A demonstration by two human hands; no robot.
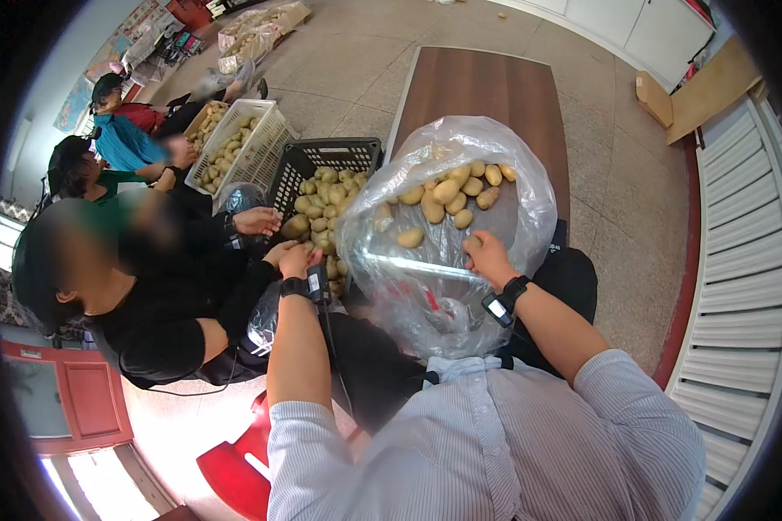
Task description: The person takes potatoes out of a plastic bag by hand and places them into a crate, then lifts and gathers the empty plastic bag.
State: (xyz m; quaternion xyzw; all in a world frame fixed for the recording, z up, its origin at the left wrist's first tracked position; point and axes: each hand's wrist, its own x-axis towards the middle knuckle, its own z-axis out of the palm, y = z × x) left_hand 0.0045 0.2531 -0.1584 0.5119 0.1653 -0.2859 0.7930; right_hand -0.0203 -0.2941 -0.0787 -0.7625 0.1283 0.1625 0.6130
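My right hand point(490, 260) is over the near part of a large clear plastic bag point(543, 195), its fingers closed on a potato point(472, 242) that is mostly covered by them. Inside the bag, several yellow potatoes point(447, 191) lie toward the far side, with a single one closer to me. My left hand point(299, 260) is at the near edge of a black crate point(288, 165) full of potatoes point(326, 193). Its fingers are curled together, and what they hold is hidden. A co-worker's hand is right beside it.
A brown table point(487, 82) carries the bag. On the left, co-workers sit in a row beside the black crate and a white crate point(274, 122) of potatoes. A red stool point(235, 478) stands at lower left, and a white radiator point(738, 260) lines the right wall.
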